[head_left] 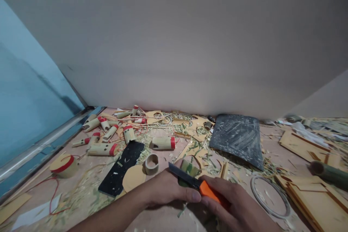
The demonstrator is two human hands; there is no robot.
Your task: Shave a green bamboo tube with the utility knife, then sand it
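We see a knife (201,187) with a smooth orange plastic handle (213,194) and a dark metal blade (182,176), and a bamboo piece (189,167) whose green skin looks streaky and scraped. We find pale, smooth bamboo tubes (163,143), dry fibrous shavings (81,185) and flat, matt wooden sheets (320,200). The dark board (236,137) looks rough, scuffed with whitish scratches; the tall panel (176,50) is matt and even; the rail (46,148) has a metallic sheen.
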